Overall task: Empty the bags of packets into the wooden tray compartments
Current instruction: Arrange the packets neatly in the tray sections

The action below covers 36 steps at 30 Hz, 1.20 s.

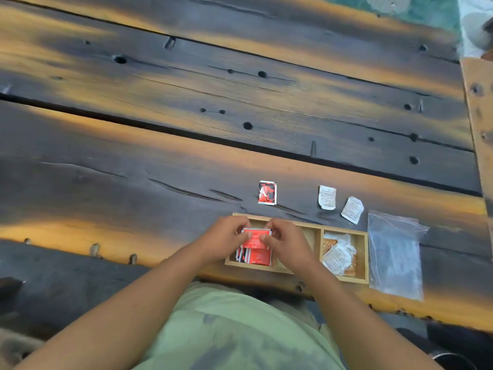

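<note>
Green shirt cloth (240,329) sits nearest the lens, with both forearms running out from it. The left hand (224,240) and right hand (284,243) meet over the left compartment of the wooden tray (352,279). Fingers and thumbs of both pinch a red packet (254,237) by its side edges, just above the heap of red packets (257,257) lying in that compartment. The middle compartment is mostly hidden behind the right wrist, so its contents cannot be told. The right compartment holds white and orange packets (340,256). Just right of the tray a clear zip bag (394,257) lies flat, seemingly emptied.

Beyond the far rim, on the dark plank table (160,129), lie one red-and-black packet (267,193) and, further right, two white packets (327,197) — all outside the tray.

Judgement: a late stage — the held packet looks about to be settled onto the red heap. The next move calls for letting it go squarely, then reaching past the far rim for the three strays, red to the left compartment and white to the right.
</note>
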Each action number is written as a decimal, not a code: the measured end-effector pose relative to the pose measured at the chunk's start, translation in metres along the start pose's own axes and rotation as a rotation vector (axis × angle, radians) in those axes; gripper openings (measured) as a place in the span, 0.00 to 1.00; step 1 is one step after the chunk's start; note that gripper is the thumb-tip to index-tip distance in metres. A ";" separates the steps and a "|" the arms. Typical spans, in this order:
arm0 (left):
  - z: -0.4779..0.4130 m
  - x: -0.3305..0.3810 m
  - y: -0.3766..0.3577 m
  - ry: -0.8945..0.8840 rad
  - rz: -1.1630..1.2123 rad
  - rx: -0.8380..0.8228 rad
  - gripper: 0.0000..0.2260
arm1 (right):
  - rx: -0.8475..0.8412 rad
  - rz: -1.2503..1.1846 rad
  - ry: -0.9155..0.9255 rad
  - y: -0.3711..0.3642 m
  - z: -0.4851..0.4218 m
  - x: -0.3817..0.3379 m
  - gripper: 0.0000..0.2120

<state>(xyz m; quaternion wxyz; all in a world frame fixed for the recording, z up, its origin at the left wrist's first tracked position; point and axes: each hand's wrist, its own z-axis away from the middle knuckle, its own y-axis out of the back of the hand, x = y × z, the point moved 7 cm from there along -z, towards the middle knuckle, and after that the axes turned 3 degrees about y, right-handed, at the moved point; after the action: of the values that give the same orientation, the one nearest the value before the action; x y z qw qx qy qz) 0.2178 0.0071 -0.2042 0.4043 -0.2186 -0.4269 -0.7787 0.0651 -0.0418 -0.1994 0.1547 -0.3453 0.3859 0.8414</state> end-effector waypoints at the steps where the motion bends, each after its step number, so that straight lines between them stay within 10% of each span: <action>1: 0.002 0.000 -0.002 -0.001 -0.048 0.015 0.05 | -0.014 0.034 0.010 -0.003 0.003 0.001 0.05; 36: 0.012 0.016 -0.027 0.057 -0.483 0.117 0.19 | 0.001 0.432 -0.117 -0.002 0.019 0.025 0.22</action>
<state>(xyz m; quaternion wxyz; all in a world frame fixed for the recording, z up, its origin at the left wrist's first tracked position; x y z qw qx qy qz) 0.1865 0.0185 -0.1998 0.2304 -0.0646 -0.4996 -0.8326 0.0398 -0.0260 -0.2090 -0.0070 -0.2052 0.4416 0.8734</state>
